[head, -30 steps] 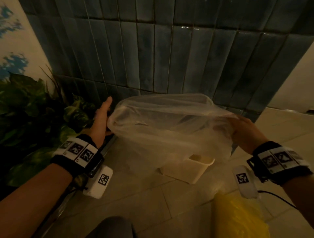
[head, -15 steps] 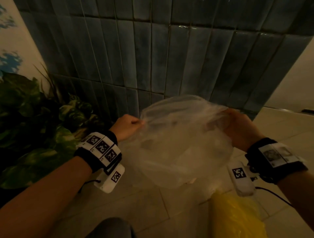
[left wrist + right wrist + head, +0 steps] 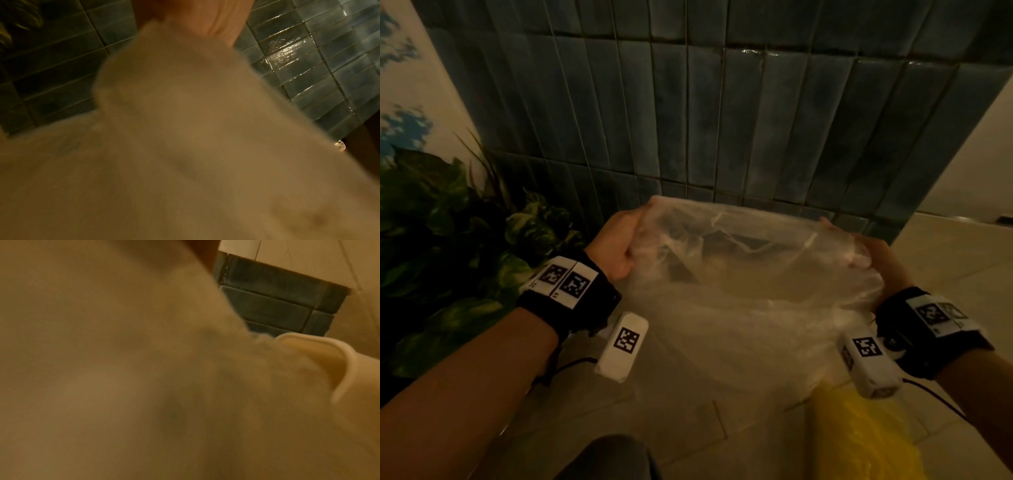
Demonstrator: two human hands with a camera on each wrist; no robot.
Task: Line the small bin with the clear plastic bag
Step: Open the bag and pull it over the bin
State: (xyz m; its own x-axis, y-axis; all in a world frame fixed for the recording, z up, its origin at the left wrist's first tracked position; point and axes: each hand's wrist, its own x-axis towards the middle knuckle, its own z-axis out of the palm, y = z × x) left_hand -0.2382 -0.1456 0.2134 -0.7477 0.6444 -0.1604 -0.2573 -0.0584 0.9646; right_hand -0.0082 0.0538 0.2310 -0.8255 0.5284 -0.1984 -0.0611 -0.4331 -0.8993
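Observation:
A clear plastic bag (image 3: 750, 294) hangs spread between both hands above the floor. My left hand (image 3: 619, 246) grips its left rim with curled fingers. My right hand (image 3: 873, 260) grips the right rim, fingers tucked inside the film. In the head view the small bin is hidden behind the bag. In the right wrist view the bin's cream rim (image 3: 320, 353) shows beyond the blurred bag (image 3: 123, 369). The left wrist view is mostly filled by the bag (image 3: 185, 146), with part of my left hand (image 3: 216, 17) at the top.
A dark blue tiled wall (image 3: 722, 120) rises just behind the bag. Leafy green plants (image 3: 448, 240) stand at the left. A yellow plastic bag (image 3: 859, 438) lies on the pale floor tiles (image 3: 945, 246) at lower right. My knee (image 3: 606, 459) shows at the bottom edge.
My left hand went from open beside the bag to gripping its rim. Both hands have pulled the mouth wider and lowered the bag, which now covers the bin.

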